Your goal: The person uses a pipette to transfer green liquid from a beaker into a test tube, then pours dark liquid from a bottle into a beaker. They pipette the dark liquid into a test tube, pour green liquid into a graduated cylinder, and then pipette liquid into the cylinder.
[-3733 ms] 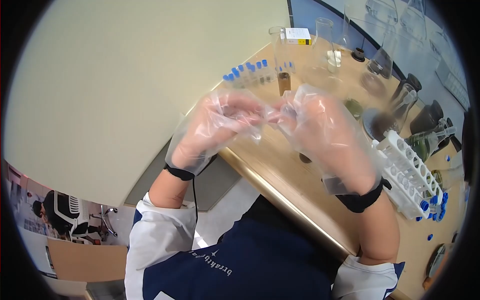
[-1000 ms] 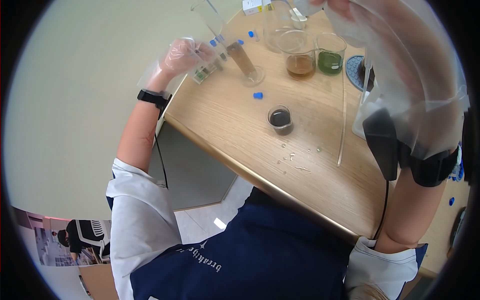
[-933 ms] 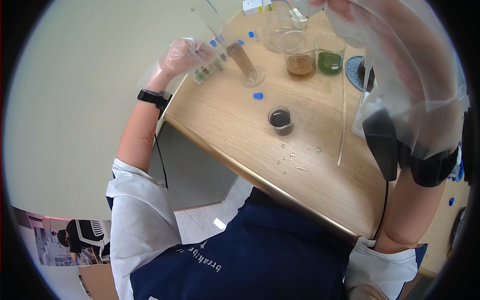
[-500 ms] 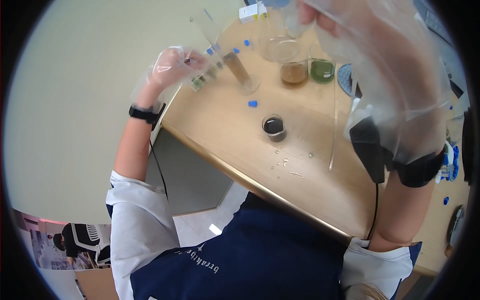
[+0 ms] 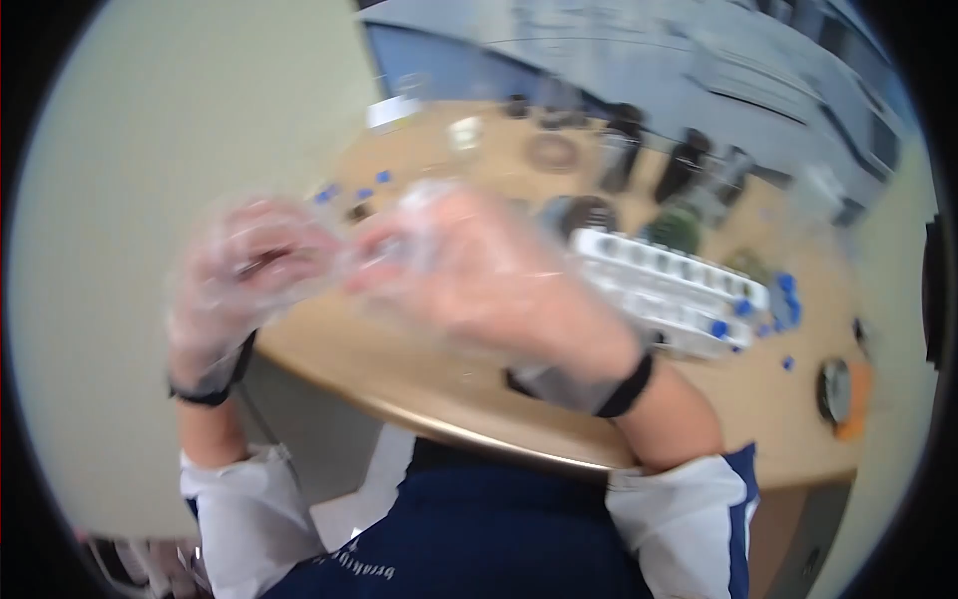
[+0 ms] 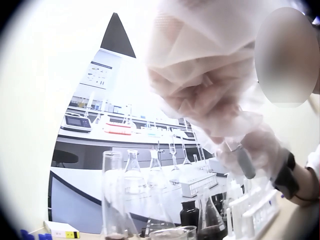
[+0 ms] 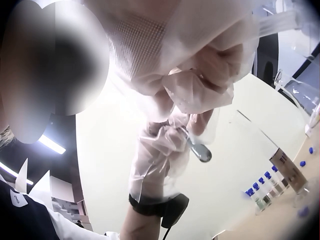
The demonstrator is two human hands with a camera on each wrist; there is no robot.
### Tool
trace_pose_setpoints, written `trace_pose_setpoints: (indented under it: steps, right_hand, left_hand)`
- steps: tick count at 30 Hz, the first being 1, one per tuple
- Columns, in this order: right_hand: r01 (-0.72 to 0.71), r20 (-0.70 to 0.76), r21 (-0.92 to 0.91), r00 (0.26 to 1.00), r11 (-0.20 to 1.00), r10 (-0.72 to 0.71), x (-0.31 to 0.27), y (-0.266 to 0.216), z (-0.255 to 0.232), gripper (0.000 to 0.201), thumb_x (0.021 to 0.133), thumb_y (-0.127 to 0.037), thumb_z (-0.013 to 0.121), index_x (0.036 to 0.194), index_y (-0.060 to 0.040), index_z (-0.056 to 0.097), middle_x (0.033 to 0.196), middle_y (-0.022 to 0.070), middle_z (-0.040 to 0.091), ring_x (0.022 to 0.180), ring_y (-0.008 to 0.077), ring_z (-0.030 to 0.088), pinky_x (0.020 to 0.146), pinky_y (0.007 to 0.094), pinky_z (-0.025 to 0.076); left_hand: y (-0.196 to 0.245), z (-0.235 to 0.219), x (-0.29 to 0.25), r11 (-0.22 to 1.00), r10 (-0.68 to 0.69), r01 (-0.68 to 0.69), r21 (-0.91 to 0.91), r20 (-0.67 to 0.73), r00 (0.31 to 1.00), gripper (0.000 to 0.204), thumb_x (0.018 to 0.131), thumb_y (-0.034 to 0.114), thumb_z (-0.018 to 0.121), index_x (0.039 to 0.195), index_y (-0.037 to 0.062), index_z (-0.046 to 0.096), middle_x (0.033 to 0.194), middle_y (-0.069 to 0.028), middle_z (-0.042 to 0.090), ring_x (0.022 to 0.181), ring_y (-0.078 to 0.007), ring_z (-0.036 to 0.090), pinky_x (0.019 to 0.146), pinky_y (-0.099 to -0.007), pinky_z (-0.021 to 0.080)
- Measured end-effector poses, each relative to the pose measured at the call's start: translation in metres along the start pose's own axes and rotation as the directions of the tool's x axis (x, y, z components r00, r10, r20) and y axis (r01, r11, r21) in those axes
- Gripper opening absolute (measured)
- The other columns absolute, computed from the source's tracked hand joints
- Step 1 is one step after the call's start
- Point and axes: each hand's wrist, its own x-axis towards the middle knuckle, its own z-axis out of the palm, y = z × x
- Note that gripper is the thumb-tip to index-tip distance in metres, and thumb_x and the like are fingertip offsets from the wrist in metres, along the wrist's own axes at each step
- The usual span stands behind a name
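At the table's left end, the small tube is pinched near its top by left hand and right hand; probably light, stiff, slippery, it is best gripped there.

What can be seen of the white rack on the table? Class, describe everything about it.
The white rack looks like plastic: long, with a row of round holes along its top. Blur hides finer detail of its lower part. Blue caps show near its right end in the head view. It stands on the wooden table, a green-filled vessel just beyond it. In that view the right hand hides part of its left end; whether they touch cannot be told.
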Motion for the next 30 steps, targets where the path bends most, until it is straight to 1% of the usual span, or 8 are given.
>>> trace_pose_setpoints:
  steps: [4,11,15,19,23,25,29,30]
  right_hand:
    - [0.010,-0.139,0.045,0.990,0.999,-0.003,-0.003,0.011,0.021,0.020,0.079,-0.016,0.061,0.089,0.0005,0.064,0.074,0.0163,0.062,0.065,0.0249,0.060,0.062,0.0333,0.046]
    - [0.014,-0.455,0.085,0.890,0.996,0.027,-0.034,-0.002,-0.004,0.014,0.076,-0.012,0.058,0.078,0.0017,0.058,0.067,0.0175,0.057,0.063,0.0288,0.059,0.060,0.0368,0.045]
    - [0.000,-0.565,0.039,0.824,0.999,0.022,-0.058,-0.021,-0.023,0.013,0.074,-0.010,0.057,0.072,0.0024,0.054,0.062,0.0182,0.054,0.061,0.0310,0.058,0.059,0.0388,0.045]
    - [-0.270,-0.470,0.146,0.827,0.952,0.307,-0.081,-0.044,-0.038,0.019,0.074,-0.014,0.062,0.083,0.0025,0.060,0.069,0.0199,0.058,0.065,0.0314,0.060,0.064,0.0366,0.048]
    - [-0.394,-0.512,-0.002,0.790,0.919,0.337,-0.113,-0.036,-0.039,0.019,0.077,-0.015,0.068,0.091,-0.0038,0.063,0.082,0.0122,0.063,0.074,0.0216,0.061,0.066,0.0321,0.049]
    - [-0.429,-0.562,-0.074,0.764,0.900,0.318,-0.139,-0.036,-0.052,0.020,0.078,-0.016,0.068,0.093,-0.0040,0.064,0.084,0.0097,0.063,0.078,0.0178,0.061,0.070,0.0299,0.050]
    - [-0.655,-0.806,-0.178,0.525,0.735,0.273,-0.213,-0.064,-0.109,0.026,0.080,-0.022,0.068,0.097,-0.0026,0.063,0.089,0.0091,0.064,0.081,0.0174,0.062,0.073,0.0289,0.050]
    - [-0.613,-0.888,0.037,0.342,0.789,0.308,-0.235,-0.066,-0.123,0.027,0.080,-0.022,0.069,0.097,-0.0014,0.062,0.090,0.0091,0.064,0.080,0.0153,0.062,0.072,0.0273,0.050]
  left_hand:
    - [0.004,0.000,0.009,0.989,0.140,-0.144,-0.031,-0.095,0.986,0.016,0.072,0.003,0.068,0.087,0.0035,0.065,0.084,-0.0069,0.062,0.077,-0.0196,0.056,0.067,-0.0309,0.045]
    - [0.023,0.024,0.038,0.867,-0.198,0.167,-0.469,-0.018,0.980,0.018,0.079,0.015,0.071,0.088,0.0018,0.064,0.089,-0.0050,0.055,0.076,-0.0157,0.055,0.069,-0.0278,0.045]
    - [0.046,0.036,0.060,0.891,0.006,0.011,-0.454,0.037,0.999,0.019,0.079,0.015,0.071,0.090,0.0013,0.064,0.089,-0.0055,0.056,0.080,-0.0157,0.058,0.072,-0.0267,0.046]
    - [0.057,0.062,0.070,0.827,0.029,0.018,-0.561,0.074,0.997,0.026,0.081,0.019,0.070,0.097,0.0008,0.062,0.087,-0.0049,0.060,0.075,-0.0131,0.055,0.070,-0.0244,0.046]
    - [0.084,0.085,0.068,0.740,-0.101,0.140,-0.658,0.098,0.990,0.022,0.076,0.005,0.070,0.097,0.0020,0.066,0.089,-0.0050,0.061,0.073,-0.0134,0.057,0.066,-0.0244,0.045]
    - [0.080,0.081,0.070,0.808,-0.003,0.111,-0.579,0.184,0.983,0.027,0.075,0.005,0.070,0.102,0.0020,0.064,0.094,-0.0045,0.062,0.075,-0.0129,0.058,0.068,-0.0236,0.045]
    - [0.054,0.091,0.059,0.770,-0.109,0.136,-0.624,0.082,0.991,0.029,0.077,0.007,0.069,0.104,0.0014,0.060,0.099,-0.0062,0.062,0.082,-0.0137,0.058,0.073,-0.0249,0.046]
    - [0.040,0.095,0.055,0.756,-0.135,0.114,-0.644,0.017,0.991,0.029,0.078,0.008,0.068,0.104,0.0013,0.059,0.100,-0.0068,0.062,0.084,-0.0136,0.058,0.074,-0.0252,0.045]
